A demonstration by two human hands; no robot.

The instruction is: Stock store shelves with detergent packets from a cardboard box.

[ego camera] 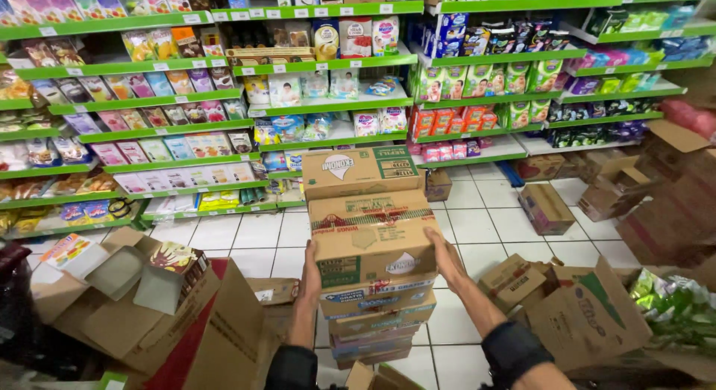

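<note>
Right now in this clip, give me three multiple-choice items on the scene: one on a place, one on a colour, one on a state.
1. Where are the two hands?
A. On opposite sides of a box in the stack
B. On a shelf
C. On the floor

2. What colour are the shelf edges?
A. Red
B. Green
C. Blue

3. How is the box at far left?
A. Taped shut
B. Crushed flat
C. Flaps open

Answers:
1 A: the left hand and right hand press the sides of the second box of the stack.
2 B: the shelf edges are green.
3 C: the open box shows raised flaps.
</note>
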